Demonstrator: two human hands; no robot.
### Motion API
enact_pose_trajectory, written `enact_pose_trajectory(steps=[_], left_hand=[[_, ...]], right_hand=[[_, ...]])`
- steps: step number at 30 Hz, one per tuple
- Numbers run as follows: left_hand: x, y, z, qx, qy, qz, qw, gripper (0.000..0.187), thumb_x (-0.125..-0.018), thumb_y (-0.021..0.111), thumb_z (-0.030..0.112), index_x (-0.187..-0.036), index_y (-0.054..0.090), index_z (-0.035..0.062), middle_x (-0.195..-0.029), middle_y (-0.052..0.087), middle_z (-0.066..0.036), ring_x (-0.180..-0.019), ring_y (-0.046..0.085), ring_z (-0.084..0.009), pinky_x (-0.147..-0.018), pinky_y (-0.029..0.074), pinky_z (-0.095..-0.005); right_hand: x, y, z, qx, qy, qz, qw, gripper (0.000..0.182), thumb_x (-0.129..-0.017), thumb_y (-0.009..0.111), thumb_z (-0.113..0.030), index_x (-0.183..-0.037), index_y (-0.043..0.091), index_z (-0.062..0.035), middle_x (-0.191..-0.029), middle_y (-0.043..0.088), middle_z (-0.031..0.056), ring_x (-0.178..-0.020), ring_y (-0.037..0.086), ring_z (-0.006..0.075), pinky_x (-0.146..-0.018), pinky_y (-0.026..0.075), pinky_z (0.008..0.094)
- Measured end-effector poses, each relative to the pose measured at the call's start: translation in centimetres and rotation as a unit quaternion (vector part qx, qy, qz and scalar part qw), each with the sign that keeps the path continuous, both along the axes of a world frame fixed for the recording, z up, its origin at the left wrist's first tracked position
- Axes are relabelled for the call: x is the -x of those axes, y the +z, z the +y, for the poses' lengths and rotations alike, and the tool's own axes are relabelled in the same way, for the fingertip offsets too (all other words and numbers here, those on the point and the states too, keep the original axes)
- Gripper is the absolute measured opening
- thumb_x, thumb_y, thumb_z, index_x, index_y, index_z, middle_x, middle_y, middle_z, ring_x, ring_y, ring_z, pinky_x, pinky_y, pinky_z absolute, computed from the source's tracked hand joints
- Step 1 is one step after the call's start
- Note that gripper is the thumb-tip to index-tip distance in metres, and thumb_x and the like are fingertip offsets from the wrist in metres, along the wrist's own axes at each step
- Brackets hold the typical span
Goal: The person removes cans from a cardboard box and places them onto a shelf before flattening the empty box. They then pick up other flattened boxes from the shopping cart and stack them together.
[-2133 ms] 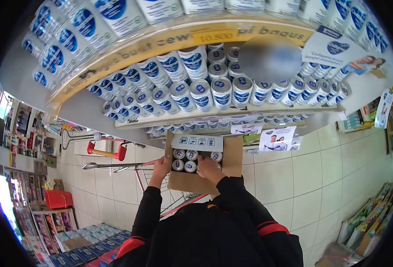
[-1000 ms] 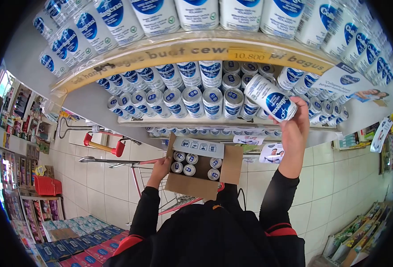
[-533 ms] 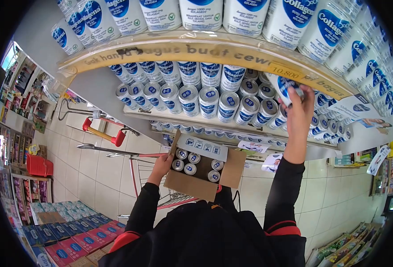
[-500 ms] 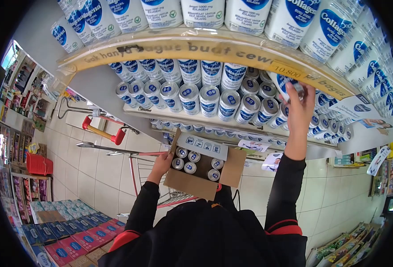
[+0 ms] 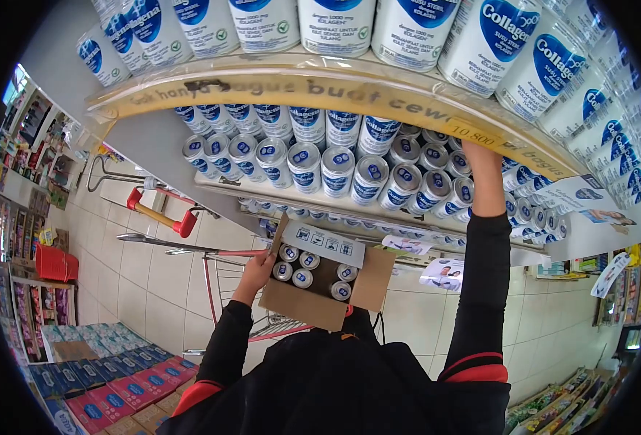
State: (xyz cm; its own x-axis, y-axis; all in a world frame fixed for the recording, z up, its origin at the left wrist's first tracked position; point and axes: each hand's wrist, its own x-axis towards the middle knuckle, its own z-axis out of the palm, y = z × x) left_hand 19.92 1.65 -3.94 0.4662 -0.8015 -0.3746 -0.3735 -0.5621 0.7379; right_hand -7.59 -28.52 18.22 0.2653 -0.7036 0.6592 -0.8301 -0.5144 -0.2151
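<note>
Right hand, upper right of centre: raised into the second shelf, fingers hidden behind the yellow shelf-edge strip and among the cans; cannot tell whether it grips one or is spread. Black sleeve with a red band runs down from it to the lower right.

Shelf cans: white and blue Collagena milk cans lying on their sides, round ends outward, stacked in rows across the centre of the frame. The hand sits at the right end of this stack, just beside the cans there.

Left hand, centre left: fingers curled around the left edge of an open cardboard box, holding it. Box sits centre frame, just below the shelves, flaps up; the far flap carries a white label with small pictograms.

Inside the box: five cans standing upright, tops showing, four clustered at the left, one at the right, bare cardboard between.

Above: top shelf with larger upright Collagena tins along the upper edge. A price tag reading 10.800 sits on the strip, near the right hand.

Left of the box: shopping trolley with red handle, on pale floor tiles. Far left: shelves of other goods; lower left, blue and red packets.
</note>
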Motion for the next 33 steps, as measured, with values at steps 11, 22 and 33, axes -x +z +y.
enact_pose_trajectory(steps=[11, 22, 33], left_hand=[[0.0, 0.3, -0.1, -0.045, 0.003, -0.003, 0.999, 0.036, -0.079, 0.040, 0.032, -0.097, 0.052, 0.0033, -0.085, 0.055, -0.023, -0.085, 0.051, -0.0376, -0.072, 0.040, -0.0379], [-0.1, -0.7, 0.1, -0.032, 0.033, -0.003, 0.999, 0.038, -0.080, 0.044, 0.031, -0.088, 0.055, -0.0040, -0.070, 0.057, -0.011, -0.068, 0.052, -0.0147, -0.063, 0.041, -0.0284], [0.2, 0.3, -0.1, -0.066, 0.024, -0.004, 0.998, 0.039, -0.079, 0.042, 0.032, -0.099, 0.053, 0.0008, -0.082, 0.058, -0.017, -0.078, 0.055, -0.0217, -0.071, 0.040, -0.0300]], right_hand=[[0.9, -1.3, -0.8, -0.031, -0.016, 0.010, 0.999, 0.031, -0.078, 0.046, -0.022, -0.102, 0.050, -0.0027, -0.106, 0.050, 0.0152, -0.102, 0.043, 0.0291, -0.086, 0.031, 0.0361], [1.6, -4.0, -1.3, -0.084, -0.021, 0.025, 0.996, 0.031, -0.078, 0.046, -0.022, -0.102, 0.050, -0.0032, -0.104, 0.051, 0.0149, -0.100, 0.044, 0.0290, -0.085, 0.032, 0.0360], [0.3, -4.5, -2.1, -0.111, 0.006, 0.034, 0.993, 0.031, -0.078, 0.047, -0.022, -0.102, 0.051, -0.0037, -0.103, 0.052, 0.0147, -0.099, 0.045, 0.0290, -0.084, 0.033, 0.0360]])
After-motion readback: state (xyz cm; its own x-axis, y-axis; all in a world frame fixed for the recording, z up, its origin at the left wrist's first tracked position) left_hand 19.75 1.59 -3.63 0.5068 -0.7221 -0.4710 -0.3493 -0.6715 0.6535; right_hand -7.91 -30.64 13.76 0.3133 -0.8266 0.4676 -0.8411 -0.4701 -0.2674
